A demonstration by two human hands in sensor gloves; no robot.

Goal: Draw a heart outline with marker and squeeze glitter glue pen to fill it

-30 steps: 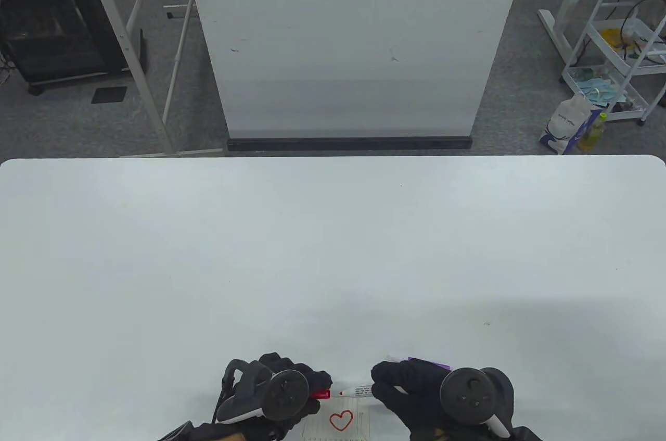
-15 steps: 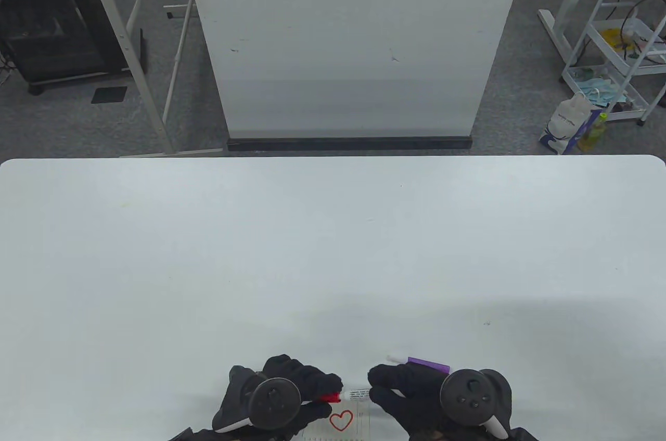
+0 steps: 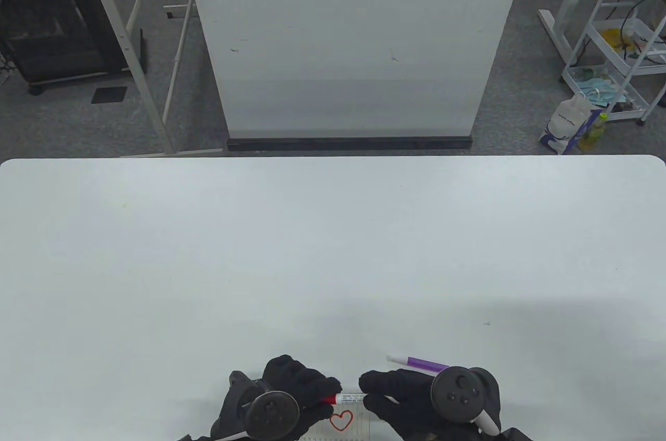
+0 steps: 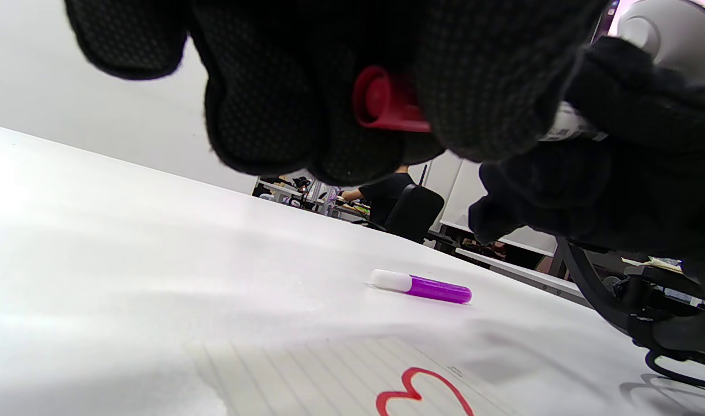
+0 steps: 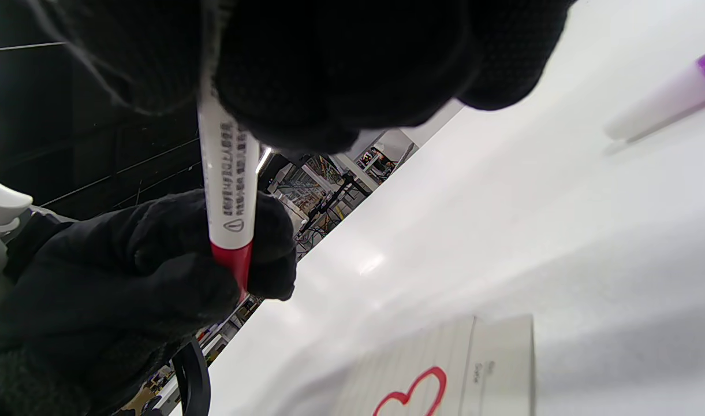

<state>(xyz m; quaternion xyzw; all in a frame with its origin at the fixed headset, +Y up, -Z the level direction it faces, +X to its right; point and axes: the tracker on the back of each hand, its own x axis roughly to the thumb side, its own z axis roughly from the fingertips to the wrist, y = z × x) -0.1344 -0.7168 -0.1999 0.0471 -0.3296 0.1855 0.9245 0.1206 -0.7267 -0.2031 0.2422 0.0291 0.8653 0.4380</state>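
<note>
- A red heart outline (image 3: 341, 420) is seen already drawn on a lined paper sheet (image 3: 359, 428) lying at the near edge of the desk (image 3: 333, 253), about midway along it; the inside of the heart is bare, so the filling step is judged not yet begun.
- A red marker (image 3: 349, 399) is held level just above the sheet, between the two hands. Its white printed barrel is pinched by the curled fingers of the right hand (image 3: 411, 402), and its red cap (image 4: 384, 107) is gripped by the curled fingers of the left hand (image 3: 291, 394).
- The cap looks seated on the barrel in the right wrist view, though whether it has fully clicked home cannot be told.
- A purple glitter glue pen (image 3: 419, 362) with a white cap lies flat on the desk, beyond the right hand and well apart from the sheet; it is touched by neither hand.
- Risks, as judged from here:
  - If the cap is left loose, the marker could come apart when set down and ink could mark the sheet or the desk.
  - The sheet is held down by nothing, so it could be dragged by a passing glove.
  - The glue pen is round and could roll when reached for.
  - Too hard a squeeze could push glue over the outline.
</note>
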